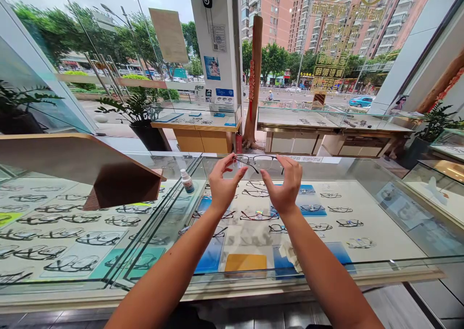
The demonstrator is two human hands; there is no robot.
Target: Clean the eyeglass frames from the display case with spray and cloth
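Above the glass display case, a pair of eyeglasses (255, 158) with a thin dark frame is held up between my two hands. My left hand (224, 183) grips its left end with fingers and thumb. At the other end, my right hand (284, 183) pinches the frame near the hinge. One temple arm points down and inward between the hands. A small white spray bottle (187, 181) stands on the glass left of my left hand. Below my right forearm lies a crumpled pale cloth (289, 254), partly hidden by the arm.
Rows of eyeglasses fill the glass display case (384, 222) under my hands and the left case (72, 213). A tilted board with a brown base (125, 181) rises at left. Beyond stand a potted plant (145, 121), a wooden trunk (254, 77) and more counters before the windows.
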